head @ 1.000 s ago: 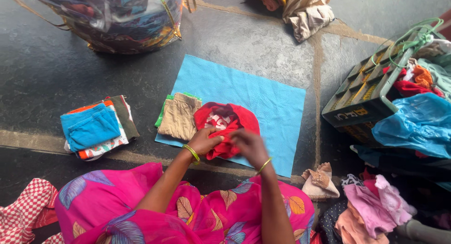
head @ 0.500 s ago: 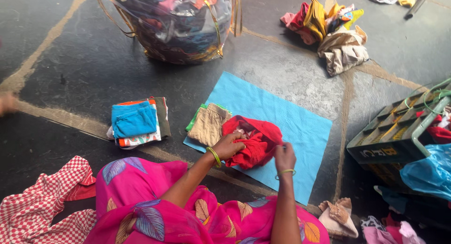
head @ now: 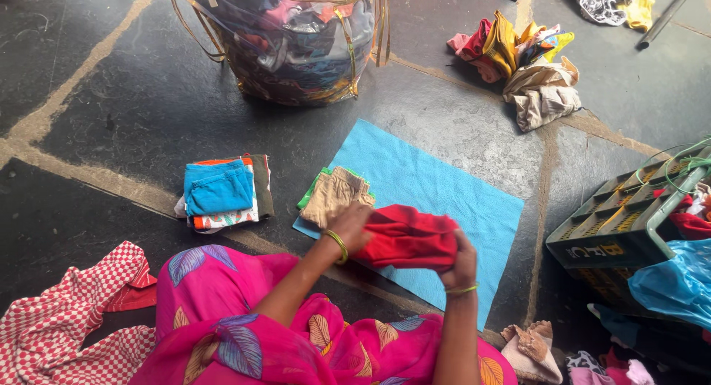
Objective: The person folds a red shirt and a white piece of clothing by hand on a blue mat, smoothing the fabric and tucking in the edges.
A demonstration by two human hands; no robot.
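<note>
dark stone floor (head: 111,133) spreads under everything, with a clear bag of clothes (head: 289,40) at the far side. nearer lies a blue mat (head: 444,185), carrying a folded tan garment (head: 333,196). above its near edge hangs a red cloth (head: 411,240), left hand (head: 352,226) and right hand (head: 463,263) each clamped on one end.

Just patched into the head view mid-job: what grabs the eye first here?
Both hands, left hand and right hand, grip a folded red garment over the near edge of a blue cloth mat on the dark stone floor. A beige folded garment lies on the mat's left corner, and a clear bag of clothes stands beyond.
</note>
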